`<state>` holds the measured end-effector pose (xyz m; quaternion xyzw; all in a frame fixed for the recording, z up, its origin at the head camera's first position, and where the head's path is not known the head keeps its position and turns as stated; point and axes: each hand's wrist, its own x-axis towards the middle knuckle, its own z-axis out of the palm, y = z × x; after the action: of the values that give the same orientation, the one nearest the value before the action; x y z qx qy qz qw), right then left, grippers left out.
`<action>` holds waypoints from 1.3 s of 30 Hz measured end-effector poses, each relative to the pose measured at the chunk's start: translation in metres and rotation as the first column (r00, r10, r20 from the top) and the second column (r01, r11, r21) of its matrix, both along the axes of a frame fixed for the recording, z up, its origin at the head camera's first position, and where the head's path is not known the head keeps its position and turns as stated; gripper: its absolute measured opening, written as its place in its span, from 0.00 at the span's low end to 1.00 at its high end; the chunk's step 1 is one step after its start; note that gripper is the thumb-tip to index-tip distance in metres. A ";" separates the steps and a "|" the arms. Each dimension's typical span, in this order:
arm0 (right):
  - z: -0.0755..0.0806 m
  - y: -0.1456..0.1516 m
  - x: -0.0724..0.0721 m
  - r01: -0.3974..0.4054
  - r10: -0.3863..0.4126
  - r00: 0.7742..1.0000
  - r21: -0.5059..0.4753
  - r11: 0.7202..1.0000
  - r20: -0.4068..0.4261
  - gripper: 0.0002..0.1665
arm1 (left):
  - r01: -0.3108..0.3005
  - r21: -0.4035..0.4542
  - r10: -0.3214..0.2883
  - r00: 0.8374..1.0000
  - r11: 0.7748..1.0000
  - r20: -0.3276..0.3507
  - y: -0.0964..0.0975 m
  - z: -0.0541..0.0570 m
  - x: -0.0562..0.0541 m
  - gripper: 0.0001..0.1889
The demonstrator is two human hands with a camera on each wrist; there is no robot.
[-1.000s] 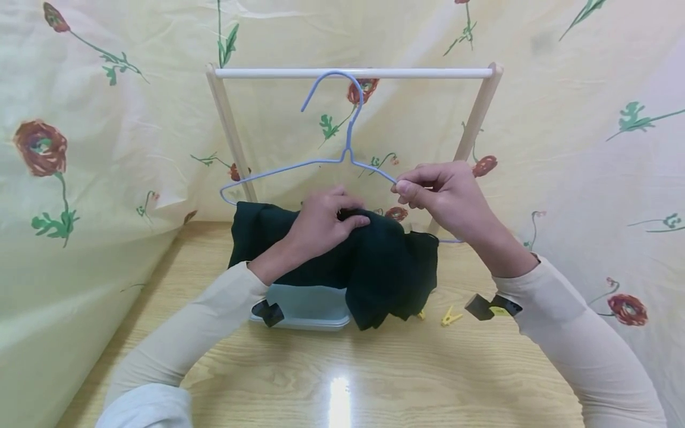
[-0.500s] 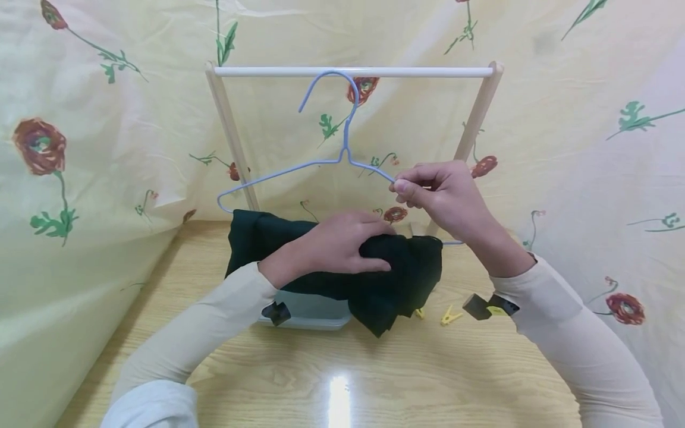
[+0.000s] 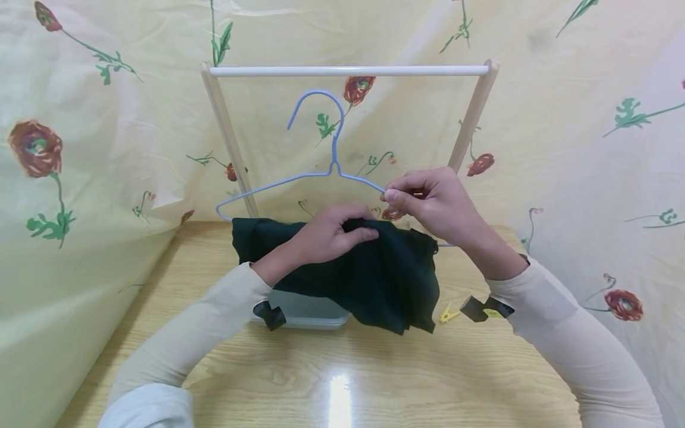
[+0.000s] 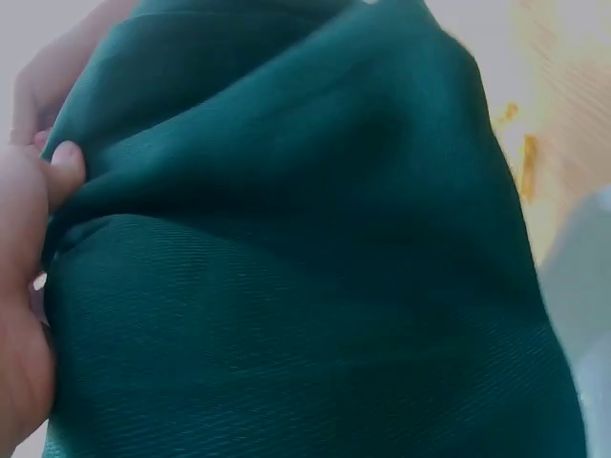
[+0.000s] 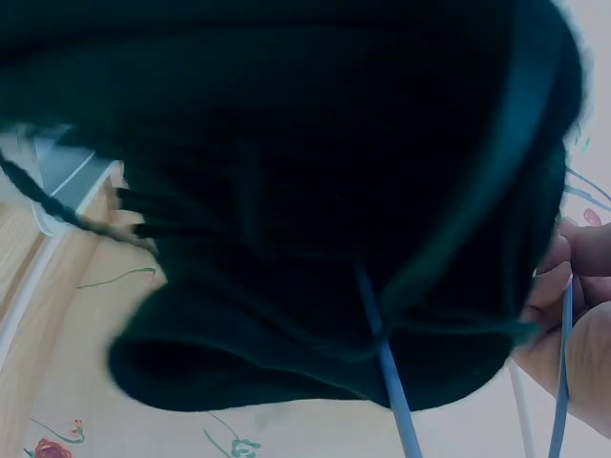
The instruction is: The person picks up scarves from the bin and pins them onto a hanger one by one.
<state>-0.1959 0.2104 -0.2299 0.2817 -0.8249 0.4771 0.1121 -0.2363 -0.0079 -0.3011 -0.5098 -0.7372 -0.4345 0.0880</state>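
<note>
A dark green cloth (image 3: 385, 279) hangs over the lower bar of a blue wire hanger (image 3: 335, 145), its right part drooping in folds. My left hand (image 3: 332, 235) pinches the cloth's upper fold; in the left wrist view its thumb (image 4: 67, 167) presses into the fabric, the other fingers mostly hidden behind. On the hanger's right shoulder, my right hand (image 3: 436, 199) grips the wire between thumb and fingers. From the right wrist, the cloth's dark underside (image 5: 334, 191) fills much of the view, with blue wire running into it.
Behind stands a wooden rack with a white rail (image 3: 348, 71); the hanger hook is apart from it, below. A pale tray (image 3: 307, 315) lies under the cloth. One yellow clothespin (image 3: 448, 313) is on the wooden table (image 3: 417, 380), and floral fabric (image 3: 134, 35) surrounds it.
The hanger and my right hand have come down and slightly left. My left hand slid right along the cloth, then back left. The cloth's right part now spreads wider, covering a second clothespin.
</note>
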 end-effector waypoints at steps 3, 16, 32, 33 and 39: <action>-0.001 0.000 0.000 0.006 -0.006 1.000 0.004 1.000 -0.003 0.06 | -0.069 0.043 0.066 0.995 0.997 0.075 0.000 0.007 0.000 0.04; -0.002 -0.003 0.006 -0.004 0.004 1.000 -0.009 1.000 -0.011 0.05 | -0.351 0.158 0.309 0.920 0.923 0.240 0.001 0.018 0.005 0.09; -0.003 -0.010 0.006 -0.030 0.031 0.999 -0.023 0.999 0.027 0.06 | -0.567 0.242 0.464 0.803 0.787 0.373 0.009 0.021 0.003 0.11; -0.003 -0.010 0.007 -0.035 0.036 0.999 -0.024 0.999 0.029 0.06 | -0.572 0.246 0.469 0.801 0.782 0.372 0.009 0.021 0.002 0.11; -0.003 -0.012 0.007 -0.022 0.023 1.000 -0.033 0.999 0.012 0.06 | -0.457 0.161 0.418 0.880 0.875 0.224 0.011 0.017 0.002 0.09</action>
<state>-0.1887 0.1982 -0.2325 0.2861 -0.8143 0.4937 0.1064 -0.2346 0.0032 -0.2843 -0.2751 -0.7888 -0.5229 0.1696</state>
